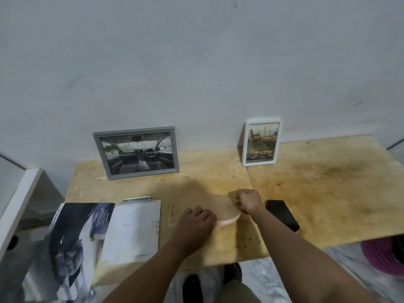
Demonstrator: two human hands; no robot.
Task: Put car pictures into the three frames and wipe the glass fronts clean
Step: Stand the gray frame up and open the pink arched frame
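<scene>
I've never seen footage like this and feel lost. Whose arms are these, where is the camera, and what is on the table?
There is no machine: a head-worn camera looks down at a person's own bare hands. The left hand and right hand both grip a pink-edged frame lying face down on the plywood table. A grey frame with a car-interior picture and a white frame with a car picture lean on the wall. Printed car brochures lie left, a black phone-like object right.

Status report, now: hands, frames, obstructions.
Both hands, left and right, gripping pink frame lying face down. Grey frame and white frame filled, standing. Black phone beside right wrist.
</scene>
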